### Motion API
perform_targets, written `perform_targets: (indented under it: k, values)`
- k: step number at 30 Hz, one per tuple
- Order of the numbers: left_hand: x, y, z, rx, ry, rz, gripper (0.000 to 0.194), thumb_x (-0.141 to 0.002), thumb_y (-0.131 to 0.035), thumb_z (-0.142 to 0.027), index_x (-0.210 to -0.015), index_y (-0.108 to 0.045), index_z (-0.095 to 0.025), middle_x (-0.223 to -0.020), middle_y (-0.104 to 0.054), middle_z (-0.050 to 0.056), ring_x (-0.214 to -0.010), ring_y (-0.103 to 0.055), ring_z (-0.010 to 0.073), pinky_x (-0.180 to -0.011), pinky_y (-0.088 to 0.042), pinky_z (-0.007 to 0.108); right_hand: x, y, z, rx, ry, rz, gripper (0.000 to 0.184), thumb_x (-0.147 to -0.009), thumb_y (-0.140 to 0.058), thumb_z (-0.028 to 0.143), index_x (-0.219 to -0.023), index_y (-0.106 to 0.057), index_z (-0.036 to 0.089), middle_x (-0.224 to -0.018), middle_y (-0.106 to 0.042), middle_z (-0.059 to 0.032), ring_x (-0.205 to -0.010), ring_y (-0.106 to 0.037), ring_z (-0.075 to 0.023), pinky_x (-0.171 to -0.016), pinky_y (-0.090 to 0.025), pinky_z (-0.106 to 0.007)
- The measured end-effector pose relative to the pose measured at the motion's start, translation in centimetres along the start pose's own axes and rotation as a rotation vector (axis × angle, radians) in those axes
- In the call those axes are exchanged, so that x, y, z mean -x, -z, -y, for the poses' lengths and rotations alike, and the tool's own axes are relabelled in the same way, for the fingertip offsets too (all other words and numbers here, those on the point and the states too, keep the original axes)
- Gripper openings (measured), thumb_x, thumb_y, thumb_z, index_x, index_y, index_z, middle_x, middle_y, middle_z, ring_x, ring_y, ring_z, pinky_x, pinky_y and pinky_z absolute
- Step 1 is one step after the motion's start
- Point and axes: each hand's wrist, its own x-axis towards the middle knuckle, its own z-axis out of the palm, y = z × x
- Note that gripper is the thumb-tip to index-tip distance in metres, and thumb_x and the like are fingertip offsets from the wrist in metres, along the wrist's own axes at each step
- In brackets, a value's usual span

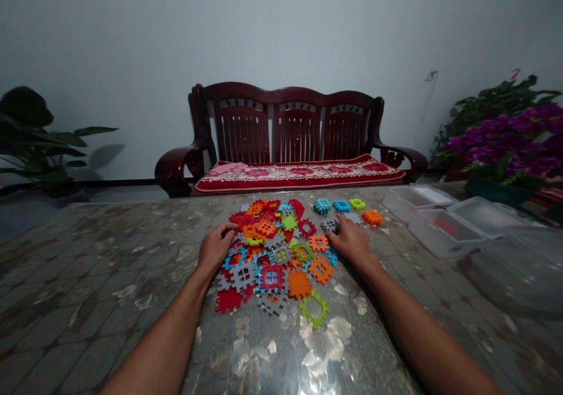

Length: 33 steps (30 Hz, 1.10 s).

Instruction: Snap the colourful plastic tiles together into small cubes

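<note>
A loose pile of plastic interlocking tiles (269, 248) in red, orange, grey, green and blue lies on the table before me. At the pile's left edge rests my left hand (215, 246), its fingertips by a red tile and its thumb and forefinger apart; I see nothing held in it. My right hand (353, 241) is right of the pile, with thumb and forefinger around a small stack of grey tiles (328, 225). Behind that stack sit sorted stacks: light blue tiles (322, 205), blue tiles (342, 205) and green tiles (357, 204). Orange tiles (372, 217) lie to its right.
Clear plastic boxes (446, 237) with lids stand on the right of the patterned table (145, 289). Purple flowers (505, 140) are behind them. Across the table is a dark wooden bench (292, 122) with a red cover (303, 175). A leafy plant (39, 143) stands left.
</note>
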Motion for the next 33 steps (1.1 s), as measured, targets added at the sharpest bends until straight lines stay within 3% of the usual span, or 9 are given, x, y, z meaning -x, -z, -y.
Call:
perform_targets:
  k: [4, 10, 16, 21, 27, 33]
  values:
    - [0.0, 0.0, -0.1, 0.000, -0.004, 0.005, 0.033, -0.084, -0.054, -0.033, -0.104, -0.079, -0.024, -0.105, -0.082, 0.004, -0.095, -0.074, 0.0232, -0.085, -0.054, 0.031, 0.3, 0.3, 0.1, -0.001, 0.011, 0.001, 0.063, -0.094, -0.061, 0.047, -0.149, -0.053, 0.016, -0.132, -0.068, -0.0200, -0.122, -0.064, -0.0346, -0.094, -0.050, -0.041]
    - [0.2, 0.1, -0.5, 0.017, 0.003, 0.002, 0.031, -0.084, -0.055, -0.032, -0.101, -0.079, -0.025, -0.103, -0.082, 0.002, -0.093, -0.075, 0.0227, -0.086, -0.055, 0.032, 1.5, 1.0, 0.0, -0.070, 0.146, -0.148, 0.051, -0.095, -0.060, 0.040, -0.143, -0.060, 0.022, -0.130, -0.068, -0.0144, -0.118, -0.064, -0.0313, -0.090, -0.051, -0.037]
    - [0.1, 0.1, -0.4, 0.025, -0.015, -0.003, 0.031, -0.083, -0.053, -0.032, -0.100, -0.078, -0.024, -0.105, -0.082, 0.004, -0.097, -0.074, 0.0242, -0.088, -0.054, 0.033, 3.0, 1.5, 1.4, -0.106, 0.373, 0.026, 0.042, -0.090, -0.062, 0.034, -0.131, -0.070, 0.024, -0.125, -0.072, -0.0111, -0.111, -0.067, -0.0291, -0.085, -0.050, -0.034]
    - [0.1, 0.0, -0.3, 0.022, -0.015, -0.012, 0.030, -0.083, -0.054, -0.033, -0.098, -0.078, -0.024, -0.106, -0.082, 0.004, -0.098, -0.074, 0.0252, -0.089, -0.054, 0.034, 3.1, 1.7, 1.6, -0.064, 0.408, 0.103, 0.035, -0.087, -0.063, 0.031, -0.120, -0.075, 0.023, -0.118, -0.075, -0.0108, -0.102, -0.069, -0.0289, -0.081, -0.050, -0.035]
    - [0.2, 0.1, -0.4, 0.021, -0.003, -0.015, 0.028, -0.083, -0.055, -0.031, -0.097, -0.078, -0.026, -0.105, -0.082, 0.004, -0.098, -0.074, 0.0244, -0.089, -0.054, 0.033, 3.0, 1.2, 1.1, -0.095, 0.446, 0.088, 0.036, -0.087, -0.065, 0.027, -0.121, -0.074, 0.025, -0.116, -0.076, -0.0097, -0.100, -0.069, -0.0266, -0.084, -0.050, -0.034]
    - [0.1, 0.0, -0.2, 0.019, -0.011, 0.002, 0.033, -0.083, -0.053, -0.033, -0.102, -0.078, -0.024, -0.105, -0.082, 0.004, -0.098, -0.073, 0.0245, -0.087, -0.054, 0.032, 1.9, 0.7, 0.2, -0.272, 0.429, -0.016, 0.050, -0.086, -0.071, 0.039, -0.133, -0.069, 0.021, -0.125, -0.075, -0.0115, -0.100, -0.070, -0.0271, -0.089, -0.052, -0.038]
